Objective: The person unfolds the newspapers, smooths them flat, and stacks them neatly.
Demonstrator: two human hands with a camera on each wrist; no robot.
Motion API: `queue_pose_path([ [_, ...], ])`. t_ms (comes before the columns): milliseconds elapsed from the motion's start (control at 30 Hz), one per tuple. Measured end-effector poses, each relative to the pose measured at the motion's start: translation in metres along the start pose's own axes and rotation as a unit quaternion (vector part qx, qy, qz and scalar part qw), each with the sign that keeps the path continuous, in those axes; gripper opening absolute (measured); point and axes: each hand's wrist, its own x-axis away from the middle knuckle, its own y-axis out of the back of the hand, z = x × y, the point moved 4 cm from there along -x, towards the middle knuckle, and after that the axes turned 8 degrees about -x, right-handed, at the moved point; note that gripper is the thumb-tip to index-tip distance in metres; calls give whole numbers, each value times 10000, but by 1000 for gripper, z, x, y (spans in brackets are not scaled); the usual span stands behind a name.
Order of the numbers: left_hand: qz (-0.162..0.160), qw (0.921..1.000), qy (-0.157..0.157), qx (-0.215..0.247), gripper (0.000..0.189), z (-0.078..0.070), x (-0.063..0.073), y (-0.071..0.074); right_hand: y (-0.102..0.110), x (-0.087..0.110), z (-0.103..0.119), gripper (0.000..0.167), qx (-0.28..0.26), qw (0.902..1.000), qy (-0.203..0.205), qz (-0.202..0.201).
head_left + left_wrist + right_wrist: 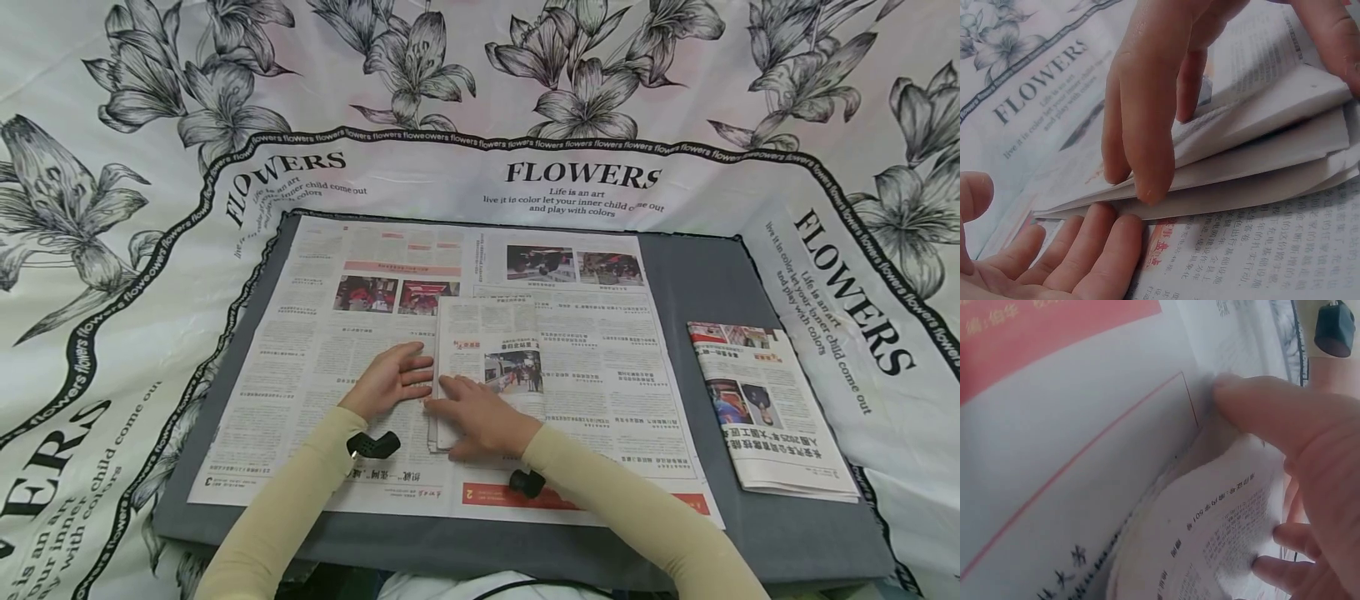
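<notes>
A folded newspaper (491, 333) in several layers lies on a spread newspaper sheet (300, 400), a little right of its middle. My right hand (483, 417) rests across the near half of the folded newspaper. Its fingers reach over the left edge, and its thumb (1260, 403) lies along the near side. Beside that edge my left hand (390, 382) is turned palm inward, fingers extended, fingertips (1124, 234) right at the lowest layer. In the left wrist view the layers fan slightly apart towards the near end. The right palm hides part of the printed page.
Another folded newspaper (772, 408) lies at the right on the grey table (675, 267). A white cloth with flower prints (585, 179) surrounds the table at the back and sides. Dark wrist cameras (375, 446) sit on both sleeves.
</notes>
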Motion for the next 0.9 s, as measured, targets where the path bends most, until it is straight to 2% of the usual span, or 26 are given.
queue_pose_path([
  [233, -48, 10000, 44, -26, 61, 0, 1, -1, -1, -1, -2, 71, 45, 9999, 118, 1],
  [600, -16, 9999, 38, -124, 61, -3, 0, -1, 4, -2, -2, 67, 131, 9993, 320, -141],
  [900, 146, 9997, -198, -82, 61, -14, -9, -5, 9, -10, -15, 62, 223, 9996, -13, -197],
])
